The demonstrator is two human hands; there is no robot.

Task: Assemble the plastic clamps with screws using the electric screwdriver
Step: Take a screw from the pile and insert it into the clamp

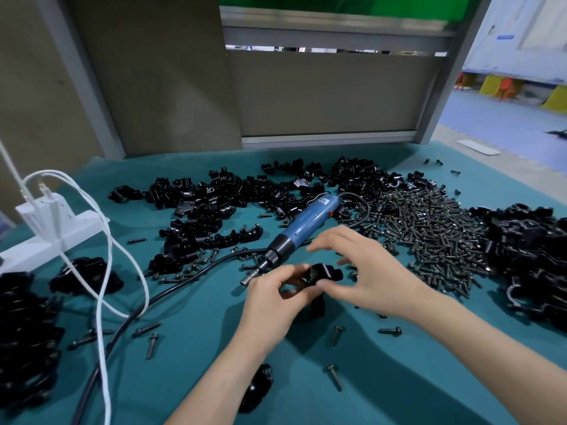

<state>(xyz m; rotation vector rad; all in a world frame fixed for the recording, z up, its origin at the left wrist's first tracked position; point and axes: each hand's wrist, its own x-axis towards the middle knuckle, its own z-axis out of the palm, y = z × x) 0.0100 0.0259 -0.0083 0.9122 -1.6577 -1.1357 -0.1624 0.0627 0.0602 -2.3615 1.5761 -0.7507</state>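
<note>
Clamp (320, 273) held over mid-counter (199, 357): left hand (273, 302) pinches it, right hand (365, 271) loose-fingered, thumb touching. Likely light, stiff, slick plastic; grip the outer ends. Screwdriver (306, 222) lies just behind.

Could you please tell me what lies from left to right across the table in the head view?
Power strip, electric screwdriver, heap of screws, pile of clamps at the right edge.
</note>
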